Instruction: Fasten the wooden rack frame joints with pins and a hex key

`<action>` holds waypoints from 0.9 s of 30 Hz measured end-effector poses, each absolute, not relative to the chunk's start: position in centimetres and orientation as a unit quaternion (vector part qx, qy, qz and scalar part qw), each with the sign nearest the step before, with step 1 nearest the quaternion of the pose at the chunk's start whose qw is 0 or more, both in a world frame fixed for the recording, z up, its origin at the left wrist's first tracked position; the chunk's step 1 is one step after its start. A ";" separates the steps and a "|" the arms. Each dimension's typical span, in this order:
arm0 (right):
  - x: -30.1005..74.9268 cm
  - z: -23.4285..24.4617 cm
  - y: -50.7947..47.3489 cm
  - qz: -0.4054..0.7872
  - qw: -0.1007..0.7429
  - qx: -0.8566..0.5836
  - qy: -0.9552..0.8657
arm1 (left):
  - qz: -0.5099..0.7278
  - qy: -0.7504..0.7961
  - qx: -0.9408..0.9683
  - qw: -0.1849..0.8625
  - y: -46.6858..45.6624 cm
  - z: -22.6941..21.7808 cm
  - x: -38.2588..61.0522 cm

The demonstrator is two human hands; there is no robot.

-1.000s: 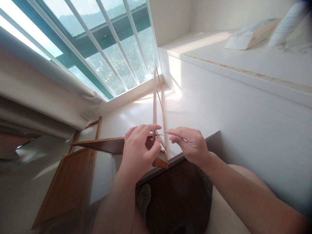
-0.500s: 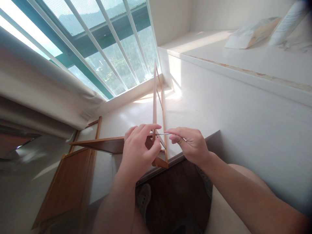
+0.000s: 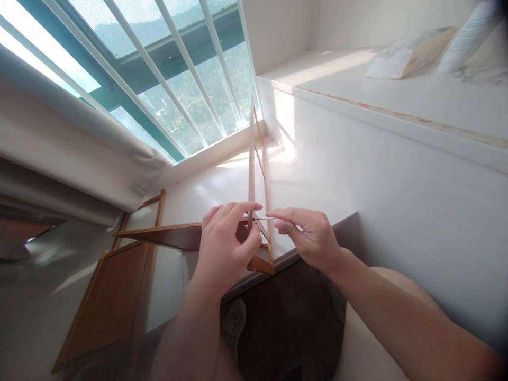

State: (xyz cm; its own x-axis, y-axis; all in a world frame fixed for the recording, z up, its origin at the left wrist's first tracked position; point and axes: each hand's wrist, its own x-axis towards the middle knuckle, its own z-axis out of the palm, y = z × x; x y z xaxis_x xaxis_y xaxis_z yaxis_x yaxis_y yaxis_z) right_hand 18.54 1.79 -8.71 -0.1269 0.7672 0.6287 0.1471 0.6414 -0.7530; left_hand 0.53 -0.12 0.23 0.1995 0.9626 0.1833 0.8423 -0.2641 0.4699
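Observation:
A thin wooden side frame [image 3: 252, 159] stands upright on the pale floor, joined to a brown wooden panel [image 3: 166, 235] that runs off to the left. My left hand [image 3: 226, 246] is wrapped round the joint, fingers on the frame's edge. My right hand [image 3: 307, 235] pinches a thin metal key [image 3: 265, 218], whose tip touches the frame at the joint. The fastener itself is hidden.
A second wooden panel [image 3: 107, 301] lies flat at the lower left. A barred window [image 3: 170, 69] and a rolled curtain [image 3: 71, 153] fill the left. A white ledge [image 3: 381, 100] on the right carries paper bags [image 3: 408, 53]. A dark mat [image 3: 289, 312] and my feet lie below.

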 end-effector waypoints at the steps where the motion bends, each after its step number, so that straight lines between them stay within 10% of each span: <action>1: 18.6 -8.8 1.8 0.275 0.574 -0.324 -0.700 | 0.225 0.592 0.763 0.134 -0.1 0.2 0.5; 27: 18.6 -8.8 1.8 0.316 0.571 -0.333 -0.680 | 0.226 0.587 0.767 0.128 -0.1 0.2 0.4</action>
State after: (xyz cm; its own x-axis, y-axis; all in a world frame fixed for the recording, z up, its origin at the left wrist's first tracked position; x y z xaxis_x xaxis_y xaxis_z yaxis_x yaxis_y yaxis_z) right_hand 18.62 1.76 -8.77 -0.1260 0.8140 0.5671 0.0917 0.5788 -0.8103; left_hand 0.43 -0.10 0.19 0.2081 0.9584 0.1955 0.8430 -0.2771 0.4611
